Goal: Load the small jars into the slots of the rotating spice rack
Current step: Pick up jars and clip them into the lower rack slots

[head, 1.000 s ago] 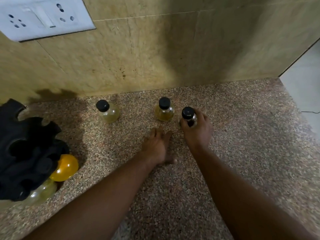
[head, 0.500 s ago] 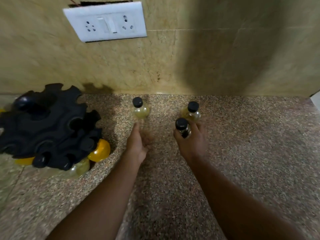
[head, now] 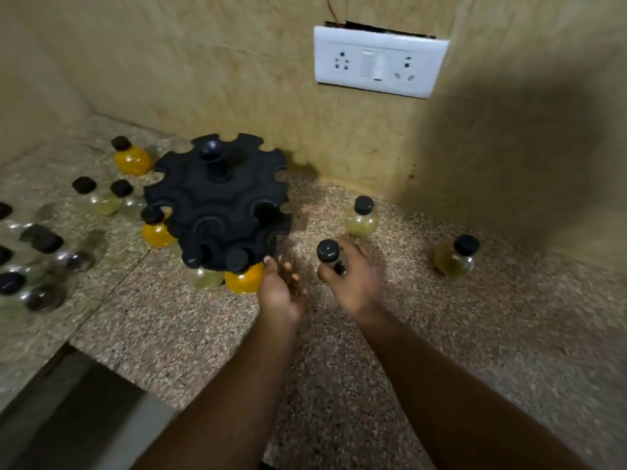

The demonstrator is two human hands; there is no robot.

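Two hands work above the speckled counter [head: 458,334]. The right hand [head: 353,279] keeps its grip clenched around a small dark jar [head: 330,257] with a black cap, held upright just right of the black spice rack [head: 217,201]. The left hand [head: 281,286] is released, fingers spread and grasping nothing, close beside the rack's lower edge and an orange jar [head: 244,278] seated in a bottom slot. A pale jar [head: 202,274] sits in the slot next to it, and another orange jar [head: 155,228] hangs at the rack's left side. Two yellowish jars stand loose on the counter, one [head: 361,217] just behind the right hand, one [head: 456,256] further right. More jars [head: 101,196] cluster left of the rack. A white socket plate [head: 380,61] is on the wall
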